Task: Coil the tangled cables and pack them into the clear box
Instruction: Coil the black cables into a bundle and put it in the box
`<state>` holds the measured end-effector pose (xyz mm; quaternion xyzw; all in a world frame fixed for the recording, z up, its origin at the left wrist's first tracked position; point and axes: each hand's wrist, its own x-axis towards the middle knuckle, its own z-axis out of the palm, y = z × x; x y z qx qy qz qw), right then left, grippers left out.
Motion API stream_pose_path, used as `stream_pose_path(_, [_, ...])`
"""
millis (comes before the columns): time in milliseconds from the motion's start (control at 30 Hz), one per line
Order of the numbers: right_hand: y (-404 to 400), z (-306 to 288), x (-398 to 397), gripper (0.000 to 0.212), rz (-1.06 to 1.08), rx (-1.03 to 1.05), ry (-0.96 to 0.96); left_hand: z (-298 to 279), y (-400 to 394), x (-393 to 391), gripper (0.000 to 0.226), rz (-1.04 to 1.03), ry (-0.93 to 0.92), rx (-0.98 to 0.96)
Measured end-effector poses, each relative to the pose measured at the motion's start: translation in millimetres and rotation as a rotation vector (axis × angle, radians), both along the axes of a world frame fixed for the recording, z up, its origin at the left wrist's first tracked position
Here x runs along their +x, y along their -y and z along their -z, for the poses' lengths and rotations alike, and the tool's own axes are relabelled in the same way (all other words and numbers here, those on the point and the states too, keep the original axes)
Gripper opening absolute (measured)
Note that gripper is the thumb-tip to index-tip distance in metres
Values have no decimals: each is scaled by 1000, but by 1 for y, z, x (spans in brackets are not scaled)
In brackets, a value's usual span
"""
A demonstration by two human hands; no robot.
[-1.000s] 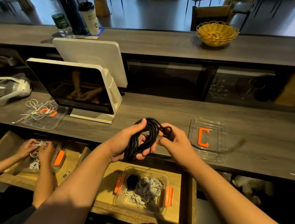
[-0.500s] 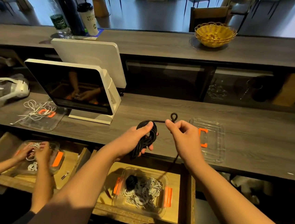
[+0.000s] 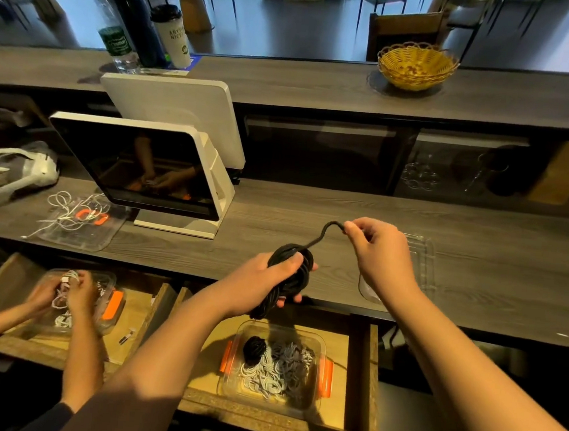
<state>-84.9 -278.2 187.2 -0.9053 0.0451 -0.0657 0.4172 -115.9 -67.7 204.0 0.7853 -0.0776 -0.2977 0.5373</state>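
Overhead, a long grey wood-grain desk (image 3: 310, 224) spans the view, with a raised upper ledge (image 3: 288, 81) behind it and a dim open room of chairs beyond, too blurred to itemise. On the desk at left stands a white point-of-sale terminal (image 3: 163, 167), screen dark and reflective; beside it a clear lid (image 3: 82, 228) carrying loose white cables (image 3: 67, 210); a white bag (image 3: 8, 174) is cut off at the left edge. On the ledge: yellow woven basket (image 3: 416, 67), contents indistinct; dark flask (image 3: 138, 17); paper cup (image 3: 171, 35); bottle, label unreadable. Below the desk edge, an open wooden drawer (image 3: 362, 376) holds the clear box (image 3: 240, 345) with orange latches, part-filled with coiled white, grey and black cables. A second clear lid (image 3: 424, 258) lies on the desk, largely hidden behind the right hand (image 3: 381, 254). Left hand (image 3: 263, 282): fingers curled round a black cable coil (image 3: 291, 274), held above the drawer's front; lower loops partly hidden by the palm. Right hand: thumb and fingers pinch the coil's free end, drawn up and right; the plug is not discernible. At lower left, another person's hands (image 3: 66, 294) work white cable over a second box, arms cut off by the frame.
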Motion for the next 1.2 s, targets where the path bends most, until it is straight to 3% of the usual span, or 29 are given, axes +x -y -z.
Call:
stream_pose_path(133, [-10, -6, -2, 28, -225, -169, -53, -6, -1, -2, 48, 77, -64, -43])
stream_pose_path(200, [-17, -7, -11, 40, -358, -50, 5, -7, 0, -1, 51, 79, -106, -57])
stream_pose_path(300, [-21, -4, -23, 35, -492, 159, 14, -7, 1, 0, 57, 78, -152, -93])
stream_pose_path(467, [-25, 0, -27, 19, -437, 237, 102, -11, 0, 1, 75, 11, -131, -183])
stream_pose_path(567, [-31, 4, -31, 20, -316, 213, 153, -10, 7, 0, 68, -107, -112, -267])
stream_pose_path(700, [-44, 3, -42, 28, -131, 344, -14, 2, 18, -4, 59, -314, -36, -317])
stream_pose_path(833, [-52, -5, -48, 38, -143, 407, -32, 4, 31, -8, 55, -460, -48, -412])
stream_pose_path(1000, [-59, -8, -48, 56, -194, 681, -177, 7, 42, -14, 60, -532, 7, -473])
stream_pose_path(1100, [-60, -9, -52, 46, -209, 750, -183, 13, 47, -14, 78, -617, 30, -456])
stream_pose_path(1200, [-56, -11, -54, 39, -257, 792, -269, 14, 50, -15, 70, -597, 32, -439])
